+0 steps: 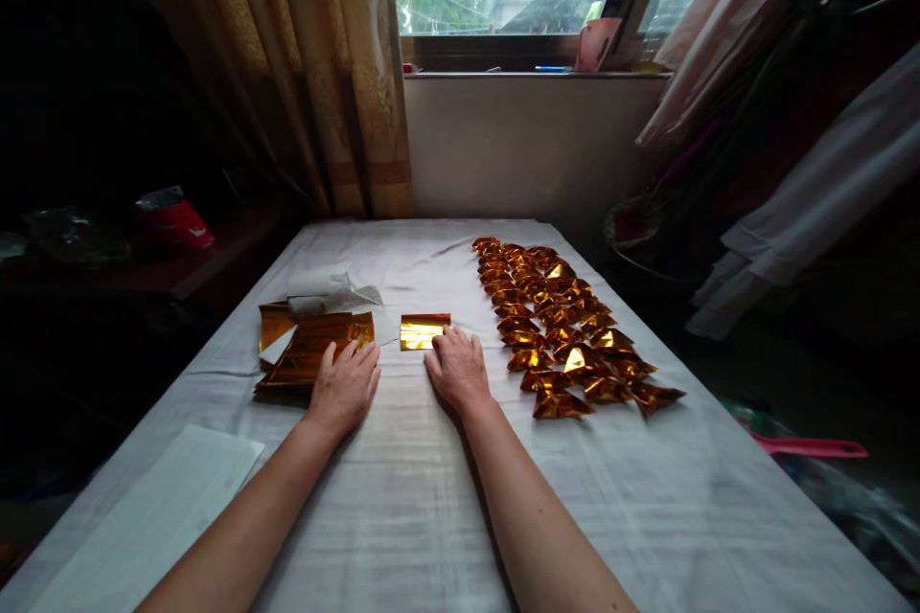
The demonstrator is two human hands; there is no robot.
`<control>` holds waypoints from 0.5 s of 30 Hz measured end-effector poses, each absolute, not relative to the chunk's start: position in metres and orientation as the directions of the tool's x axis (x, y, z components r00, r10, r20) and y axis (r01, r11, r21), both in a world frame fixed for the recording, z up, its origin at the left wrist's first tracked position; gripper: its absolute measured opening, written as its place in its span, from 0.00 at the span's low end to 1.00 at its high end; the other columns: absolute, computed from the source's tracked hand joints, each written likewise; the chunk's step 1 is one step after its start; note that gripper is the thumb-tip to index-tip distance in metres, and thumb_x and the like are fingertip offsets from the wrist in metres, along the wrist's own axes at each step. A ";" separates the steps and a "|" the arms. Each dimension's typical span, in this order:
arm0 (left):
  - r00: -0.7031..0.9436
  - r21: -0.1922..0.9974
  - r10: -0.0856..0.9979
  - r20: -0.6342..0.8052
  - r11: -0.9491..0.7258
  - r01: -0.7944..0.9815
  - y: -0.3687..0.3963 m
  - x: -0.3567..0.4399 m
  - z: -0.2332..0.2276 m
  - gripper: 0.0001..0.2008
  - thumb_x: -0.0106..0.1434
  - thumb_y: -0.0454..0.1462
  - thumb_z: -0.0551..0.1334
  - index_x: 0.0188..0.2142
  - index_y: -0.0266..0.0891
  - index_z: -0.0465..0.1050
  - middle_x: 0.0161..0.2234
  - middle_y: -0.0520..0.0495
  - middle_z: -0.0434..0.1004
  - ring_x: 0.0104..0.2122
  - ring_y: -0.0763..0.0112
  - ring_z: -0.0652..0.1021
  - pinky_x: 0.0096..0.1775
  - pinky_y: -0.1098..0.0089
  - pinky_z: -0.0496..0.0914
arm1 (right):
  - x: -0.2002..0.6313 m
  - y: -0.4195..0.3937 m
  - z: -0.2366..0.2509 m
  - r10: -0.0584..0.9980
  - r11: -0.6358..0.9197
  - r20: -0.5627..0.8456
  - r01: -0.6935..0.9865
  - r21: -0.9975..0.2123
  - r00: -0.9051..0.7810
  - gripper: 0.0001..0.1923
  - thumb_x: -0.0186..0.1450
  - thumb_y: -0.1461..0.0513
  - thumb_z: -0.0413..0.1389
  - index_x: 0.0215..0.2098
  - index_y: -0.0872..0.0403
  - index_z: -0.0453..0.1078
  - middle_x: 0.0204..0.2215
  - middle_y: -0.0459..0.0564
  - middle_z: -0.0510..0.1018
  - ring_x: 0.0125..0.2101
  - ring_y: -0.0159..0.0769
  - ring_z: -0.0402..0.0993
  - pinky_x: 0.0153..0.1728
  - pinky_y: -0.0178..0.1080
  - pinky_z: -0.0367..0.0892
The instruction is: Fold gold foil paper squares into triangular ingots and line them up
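My left hand point(345, 385) lies palm down on the right edge of a stack of gold foil paper point(287, 369), its fingers stretched out and not gripping. To the right, my right hand point(458, 366) rests on the cloth with its fingertips over the lower right corner of a single gold foil sheet point(421, 332), which lies flat. Its fingers look loosely extended; the thumb side is partly hidden. Beyond that hand sit rows of folded gold foil ingots point(550, 311), all apart from both hands.
A white cloth covers the table point(618, 508). Behind the foil stack lies a crumpled white wrapper point(318, 283); a white sheet point(165, 498) is at the front left. Hanging clothes point(812, 201) and a pink handle point(812, 447) are on the right, a curtain point(323, 67) behind.
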State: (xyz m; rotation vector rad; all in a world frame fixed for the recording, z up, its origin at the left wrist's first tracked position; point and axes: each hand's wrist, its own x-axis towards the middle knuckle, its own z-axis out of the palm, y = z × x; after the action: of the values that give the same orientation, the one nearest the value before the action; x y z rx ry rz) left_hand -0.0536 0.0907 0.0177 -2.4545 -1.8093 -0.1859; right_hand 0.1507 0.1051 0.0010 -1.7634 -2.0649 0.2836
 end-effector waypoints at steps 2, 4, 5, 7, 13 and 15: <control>0.276 -0.022 0.948 0.159 -0.276 0.961 0.091 -0.048 0.021 0.20 0.67 0.40 0.51 0.54 0.41 0.74 0.56 0.39 0.74 0.60 0.46 0.67 0.63 0.43 0.49 | 0.152 0.105 0.000 0.976 0.189 0.182 0.890 -0.415 -0.122 0.14 0.70 0.58 0.49 0.50 0.52 0.70 0.62 0.55 0.67 0.63 0.47 0.57 0.63 0.54 0.46; 0.256 -0.044 0.953 0.163 -0.252 0.967 0.092 -0.042 0.025 0.19 0.66 0.40 0.52 0.52 0.40 0.75 0.55 0.38 0.75 0.60 0.45 0.67 0.63 0.42 0.49 | 0.152 0.105 -0.001 0.975 0.189 0.185 0.884 -0.427 -0.119 0.14 0.69 0.58 0.49 0.50 0.51 0.70 0.61 0.54 0.68 0.63 0.46 0.57 0.64 0.53 0.45; 0.242 -0.060 0.957 0.161 -0.235 0.970 0.093 -0.039 0.027 0.19 0.66 0.41 0.53 0.51 0.40 0.76 0.55 0.38 0.75 0.60 0.44 0.66 0.63 0.42 0.49 | 0.153 0.106 -0.001 0.976 0.185 0.184 0.882 -0.433 -0.114 0.14 0.69 0.58 0.49 0.50 0.51 0.70 0.61 0.54 0.68 0.63 0.46 0.57 0.64 0.54 0.45; 0.209 -0.093 0.967 0.146 -0.197 0.976 0.095 -0.032 0.029 0.19 0.64 0.41 0.55 0.50 0.39 0.76 0.56 0.36 0.73 0.61 0.44 0.65 0.63 0.41 0.49 | 0.153 0.108 -0.002 0.978 0.175 0.182 0.880 -0.441 -0.104 0.14 0.69 0.58 0.49 0.50 0.51 0.70 0.61 0.54 0.68 0.63 0.46 0.57 0.64 0.54 0.44; 0.241 -0.019 0.920 0.308 -0.248 0.969 0.102 -0.012 0.012 0.25 0.65 0.42 0.55 0.59 0.33 0.67 0.65 0.32 0.61 0.63 0.43 0.63 0.62 0.41 0.50 | 0.152 0.113 -0.004 0.972 0.178 0.220 0.864 -0.471 -0.080 0.11 0.69 0.59 0.51 0.45 0.50 0.72 0.58 0.53 0.71 0.61 0.44 0.60 0.63 0.53 0.47; 0.319 0.002 0.860 0.399 -0.348 0.937 0.104 -0.007 -0.002 0.25 0.67 0.41 0.53 0.62 0.34 0.64 0.64 0.35 0.63 0.62 0.49 0.65 0.63 0.46 0.52 | 0.152 0.114 -0.004 0.968 0.181 0.244 0.854 -0.488 -0.065 0.10 0.68 0.60 0.52 0.45 0.50 0.72 0.57 0.52 0.72 0.60 0.44 0.61 0.62 0.53 0.48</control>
State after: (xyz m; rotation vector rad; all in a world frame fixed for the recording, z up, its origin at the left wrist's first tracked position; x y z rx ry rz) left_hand -0.0075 0.1035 -0.0018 -2.3548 -1.6379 -0.4910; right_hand 0.1521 0.1136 -0.0043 -1.7064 -1.9522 0.2916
